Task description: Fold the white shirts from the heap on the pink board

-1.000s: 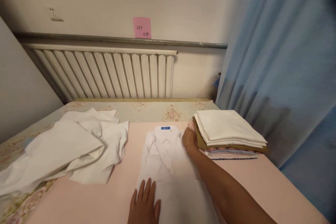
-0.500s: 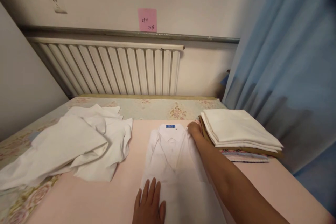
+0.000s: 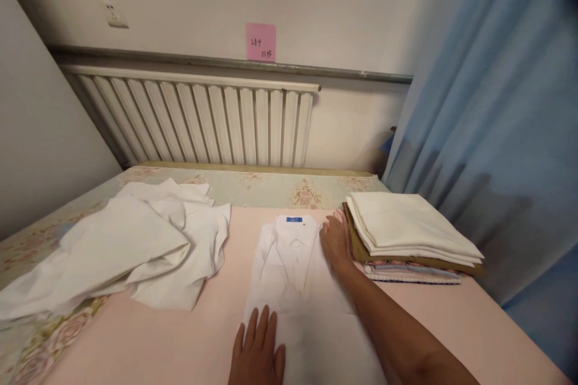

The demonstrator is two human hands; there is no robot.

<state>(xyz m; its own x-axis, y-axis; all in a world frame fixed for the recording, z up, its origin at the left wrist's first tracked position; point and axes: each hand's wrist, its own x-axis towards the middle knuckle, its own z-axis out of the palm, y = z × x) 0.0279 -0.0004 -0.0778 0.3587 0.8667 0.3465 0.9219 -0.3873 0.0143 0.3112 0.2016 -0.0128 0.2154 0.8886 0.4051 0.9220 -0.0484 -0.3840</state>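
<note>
White shirt [image 3: 307, 313] flat on pink bed [image 3: 180, 337], long axis stretching away from you, collar [image 3: 295, 228] at far end. Your left hand [image 3: 257, 349] spread, palm down by near left edge; your right hand [image 3: 335, 242] nearer collar, just right, fingers curled, can't tell if pinching.

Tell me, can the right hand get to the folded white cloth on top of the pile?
Probably yes: the right hand is by the shoulder of the white shirt, right beside the pile, and nothing seems to cover the folded white cloth.
</note>
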